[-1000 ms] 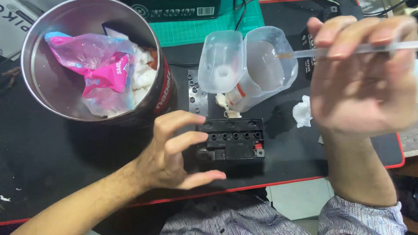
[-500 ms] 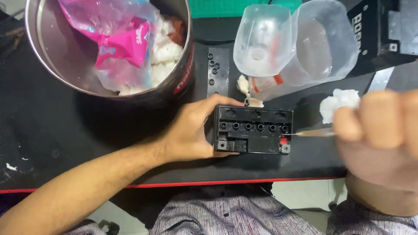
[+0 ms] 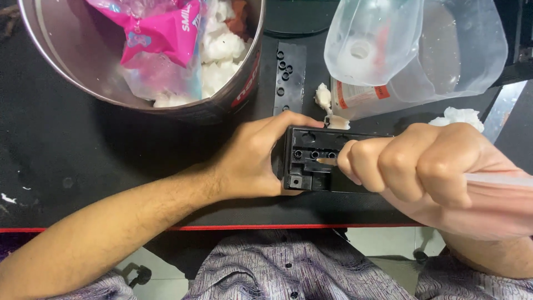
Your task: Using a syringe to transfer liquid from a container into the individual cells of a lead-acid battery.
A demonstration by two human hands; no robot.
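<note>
A small black battery box (image 3: pixel 311 161) with a row of round holes on top sits on the black mat near the front edge. My left hand (image 3: pixel 252 158) grips its left end, thumb over the far side. My right hand (image 3: pixel 427 172) is closed around a thin clear syringe-like tube (image 3: pixel 499 179), and the tube's pale tip (image 3: pixel 326 161) rests at one of the box's top holes. The hand hides the right half of the box.
A round metal bin (image 3: pixel 78 78) with a pink plastic bag and white cotton wads stands at the back left. A clear plastic jug (image 3: pixel 416 50) lies behind the box. A black strip with holes (image 3: pixel 288 78) and cotton bits (image 3: pixel 461 116) lie nearby. A red mat edge (image 3: pixel 250 226) runs along the front.
My left hand closed on the box's left end. My right hand came down from the upper right and brought the tube's tip to the box's top holes.
</note>
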